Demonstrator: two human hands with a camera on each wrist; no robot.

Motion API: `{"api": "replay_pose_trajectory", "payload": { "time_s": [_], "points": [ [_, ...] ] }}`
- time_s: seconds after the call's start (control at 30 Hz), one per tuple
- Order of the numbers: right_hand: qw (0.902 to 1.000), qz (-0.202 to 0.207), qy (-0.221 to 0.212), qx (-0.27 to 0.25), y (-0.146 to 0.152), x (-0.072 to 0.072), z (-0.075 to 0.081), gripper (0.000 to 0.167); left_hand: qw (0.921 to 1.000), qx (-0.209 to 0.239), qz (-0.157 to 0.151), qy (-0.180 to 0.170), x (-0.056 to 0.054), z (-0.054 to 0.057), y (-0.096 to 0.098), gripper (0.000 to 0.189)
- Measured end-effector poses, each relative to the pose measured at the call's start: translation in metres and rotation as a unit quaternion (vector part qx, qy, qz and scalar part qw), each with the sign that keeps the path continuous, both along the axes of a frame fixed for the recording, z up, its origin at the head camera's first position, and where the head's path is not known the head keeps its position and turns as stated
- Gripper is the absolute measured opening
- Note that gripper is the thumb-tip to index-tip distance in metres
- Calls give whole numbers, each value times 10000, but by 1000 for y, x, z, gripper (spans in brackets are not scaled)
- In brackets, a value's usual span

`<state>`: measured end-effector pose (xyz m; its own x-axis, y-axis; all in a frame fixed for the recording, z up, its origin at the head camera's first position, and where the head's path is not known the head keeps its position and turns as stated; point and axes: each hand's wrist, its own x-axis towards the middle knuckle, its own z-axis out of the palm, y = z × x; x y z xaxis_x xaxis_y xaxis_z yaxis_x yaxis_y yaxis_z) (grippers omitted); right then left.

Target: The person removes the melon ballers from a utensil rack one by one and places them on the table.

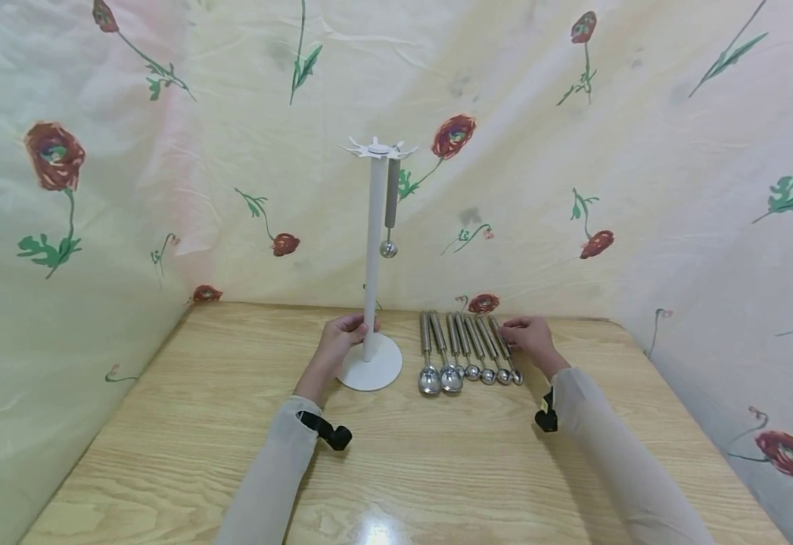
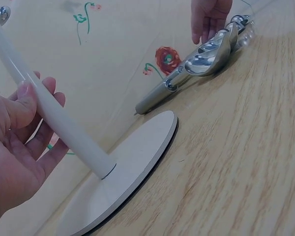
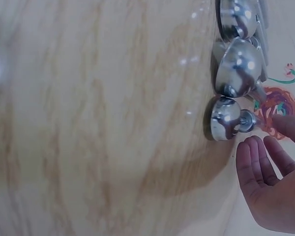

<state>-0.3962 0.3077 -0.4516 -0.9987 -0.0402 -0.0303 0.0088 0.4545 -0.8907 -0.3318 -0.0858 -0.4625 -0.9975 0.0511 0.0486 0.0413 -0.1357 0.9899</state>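
Note:
In the head view my left hand [image 1: 345, 337] grips the white pole [image 1: 373, 250] of a stand, low down above its round base [image 1: 370, 371]. The left wrist view shows the thumb and fingers curled round the pole [image 2: 64, 115]. A small scoop with a grey handle [image 1: 392, 193] hangs from the stand's hooked top [image 1: 378, 149]. My right hand [image 1: 529, 338] is at the handle of the rightmost metal scoop [image 1: 517, 376] in a row. In the right wrist view its fingers [image 3: 258, 160] are loosely bent beside that handle; contact is unclear.
Several metal scoops [image 1: 473, 372] lie side by side, handles toward the back, with two larger oval ones [image 1: 429, 380] on the left. The wooden table [image 1: 437, 462] meets a flower-patterned cloth [image 1: 519, 189] behind and at both sides.

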Motion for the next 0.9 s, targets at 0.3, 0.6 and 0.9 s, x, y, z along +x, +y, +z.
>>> {"api": "replay_pose_trajectory", "payload": {
  "time_s": [0.3, 0.6, 0.9],
  "points": [
    [9988, 420, 225, 101, -19, -1, 26, 43, 9998, 74, -172, -23, 2, 1, -3, 32],
    [9936, 922, 643, -110, -73, 6, 92, 45, 9996, 86, -279, -39, 0, -3, -5, 34],
    [9746, 1503, 1448, -810, -130, 16, 160, 46, 9993, 193, -313, -45, 1, -1, -5, 38]
  ]
}}
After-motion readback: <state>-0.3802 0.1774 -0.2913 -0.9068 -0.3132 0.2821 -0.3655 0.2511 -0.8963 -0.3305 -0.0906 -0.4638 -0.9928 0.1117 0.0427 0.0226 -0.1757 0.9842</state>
